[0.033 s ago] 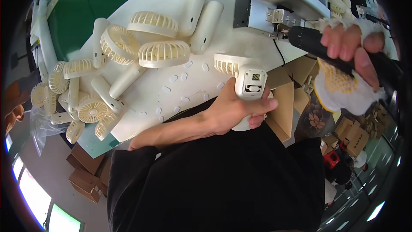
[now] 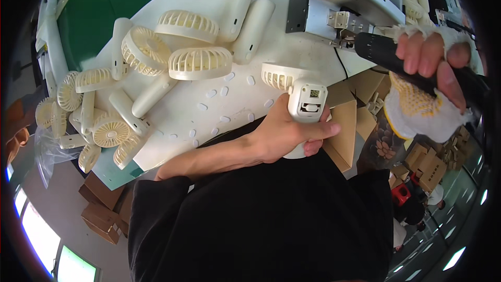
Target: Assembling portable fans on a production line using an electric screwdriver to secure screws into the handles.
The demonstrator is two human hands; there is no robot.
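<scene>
My left hand [image 2: 289,133] is wrapped round a cream handheld fan [image 2: 308,99], its small display and a slot facing up. The fan's round caged head points left, over the table's near edge. My right hand [image 2: 430,65], in a white glove with bare fingers, grips a black electric screwdriver [image 2: 381,49]. Its tip is at the metal front of a silver screw feeder [image 2: 349,21]; whether it touches is unclear. More cream fans [image 2: 201,63] lie at the left, some heaped. Small white oval pieces [image 2: 211,93] are scattered on the table between them and my left forearm.
The white table [image 2: 250,91] carries the fans and the feeder, with a green surface [image 2: 104,15] beyond. An open cardboard box [image 2: 344,125] stands right of my left hand. A clear plastic bag [image 2: 49,151] hangs at the left edge. Cartons [image 2: 102,222] sit lower left; people appear far right.
The whole view has shifted slightly. Both hands keep their grips, and the screwdriver tip stays at the feeder's front.
</scene>
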